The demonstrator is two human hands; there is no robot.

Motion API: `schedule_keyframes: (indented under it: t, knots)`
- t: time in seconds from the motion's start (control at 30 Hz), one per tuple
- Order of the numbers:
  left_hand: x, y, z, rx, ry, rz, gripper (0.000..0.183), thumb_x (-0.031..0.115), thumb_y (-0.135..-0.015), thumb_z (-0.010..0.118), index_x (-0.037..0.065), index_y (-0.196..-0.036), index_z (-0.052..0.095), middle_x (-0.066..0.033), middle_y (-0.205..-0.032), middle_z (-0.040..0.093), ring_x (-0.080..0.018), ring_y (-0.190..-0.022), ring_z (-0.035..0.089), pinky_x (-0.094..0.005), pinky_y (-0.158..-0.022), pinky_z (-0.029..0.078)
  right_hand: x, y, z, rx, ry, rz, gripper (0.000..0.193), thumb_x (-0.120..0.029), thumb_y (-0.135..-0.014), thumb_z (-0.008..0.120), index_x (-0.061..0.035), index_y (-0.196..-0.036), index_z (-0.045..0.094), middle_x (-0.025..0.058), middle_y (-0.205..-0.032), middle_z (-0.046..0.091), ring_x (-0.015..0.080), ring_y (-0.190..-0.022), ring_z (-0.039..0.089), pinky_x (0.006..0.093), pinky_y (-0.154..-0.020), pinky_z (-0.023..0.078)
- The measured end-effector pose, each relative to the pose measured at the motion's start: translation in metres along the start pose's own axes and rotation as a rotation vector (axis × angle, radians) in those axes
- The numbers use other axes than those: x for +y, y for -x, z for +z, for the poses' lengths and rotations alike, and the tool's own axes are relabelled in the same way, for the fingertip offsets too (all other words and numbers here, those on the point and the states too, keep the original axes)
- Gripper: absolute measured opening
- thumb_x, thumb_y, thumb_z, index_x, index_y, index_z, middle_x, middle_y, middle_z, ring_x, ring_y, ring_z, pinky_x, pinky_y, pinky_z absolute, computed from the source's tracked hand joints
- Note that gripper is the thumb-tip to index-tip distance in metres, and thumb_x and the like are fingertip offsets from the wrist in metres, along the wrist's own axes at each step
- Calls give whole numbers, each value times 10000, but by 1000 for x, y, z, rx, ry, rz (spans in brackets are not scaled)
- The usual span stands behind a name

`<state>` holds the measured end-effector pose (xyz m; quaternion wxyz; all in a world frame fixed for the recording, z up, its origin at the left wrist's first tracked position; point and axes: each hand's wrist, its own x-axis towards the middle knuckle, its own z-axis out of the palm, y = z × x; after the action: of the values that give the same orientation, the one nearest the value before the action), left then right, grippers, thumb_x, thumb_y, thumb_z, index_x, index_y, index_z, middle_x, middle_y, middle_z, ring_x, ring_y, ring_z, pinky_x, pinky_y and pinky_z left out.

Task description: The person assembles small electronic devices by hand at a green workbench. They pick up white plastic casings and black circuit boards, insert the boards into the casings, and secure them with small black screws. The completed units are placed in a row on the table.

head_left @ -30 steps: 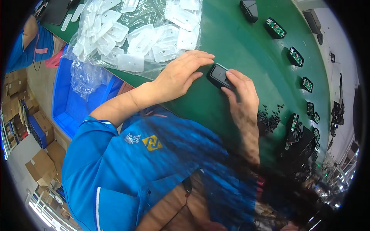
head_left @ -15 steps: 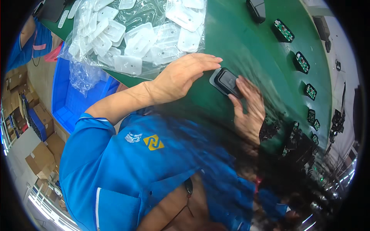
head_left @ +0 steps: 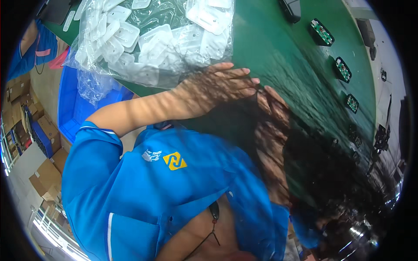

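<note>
My left hand [head_left: 217,86] reaches over the green table with its fingers stretched out and slightly apart. Opposite it is my right hand [head_left: 273,113], its fingertips close to those of the left. Dark hair strands hang across both hands and blur their outlines. My right fingers look bent round something, but what lies beneath and between the hands is hidden. The black rounded case seen earlier does not show there. Just beyond my left hand lies a clear plastic bag [head_left: 150,80] with many translucent white plastic covers [head_left: 156,45].
Along the right of the green table [head_left: 261,39] stand several black housings with green circuit boards [head_left: 322,32]. A black case [head_left: 291,9] lies at the far edge. A blue bin [head_left: 69,104] stands below the table's left edge, near cardboard boxes [head_left: 43,178]. Hair blocks the lower right.
My right hand has drawn toward my left, and their fingertips now nearly meet. The black case between them has gone from sight, and hair now covers much of both hands.
</note>
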<state>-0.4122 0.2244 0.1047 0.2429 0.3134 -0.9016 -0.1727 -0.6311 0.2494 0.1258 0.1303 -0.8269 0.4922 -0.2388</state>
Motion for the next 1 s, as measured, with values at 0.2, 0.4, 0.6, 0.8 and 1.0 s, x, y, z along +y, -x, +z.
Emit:
schedule_keyframes:
  t: [0.2,0.4,0.6,0.8,1.0]
  knots:
    - [8,-15,18,201,-107,52,486,138,-748,671,-20,-1188,541,-146,-1267,548,-276,-1112,568,-398,-912,486,22,-16,-14,3,-313,-9,356,-31,-733,689,-52,-1084,631,122,-1066,630,294,-967,606,347,-822,507]
    - [-4,-41,11,238,118,-56,391,155,-765,693,0,-1101,569,-155,-1044,599,-328,-944,596,-390,-800,508,38,-35,-30,-145,-740,431,305,-138,-879,653,-17,-1155,608,74,-1106,633,144,-991,593,283,-866,474]
    - [-85,-114,-38,397,189,-484,294,289,-892,607,9,-973,644,-130,-804,668,-214,-713,643,-328,-658,498,55,-80,-26,262,-758,407,268,-178,-931,603,-4,-1134,598,73,-1075,639,130,-991,589,255,-884,457]
    - [-195,-163,-42,244,681,-852,305,200,-928,559,-88,-869,639,-138,-694,658,-198,-570,664,-304,-500,506,57,-75,-21,216,-771,431,209,-134,-942,573,15,-1082,614,87,-1048,653,142,-975,611,262,-890,465]
    - [-213,-178,-71,-18,678,-932,307,222,-942,514,-69,-1002,594,-163,-789,687,-201,-623,685,-290,-541,563,79,-25,-41,286,-752,542,189,-96,-948,547,37,-1060,620,107,-1033,657,157,-951,620,276,-858,482]
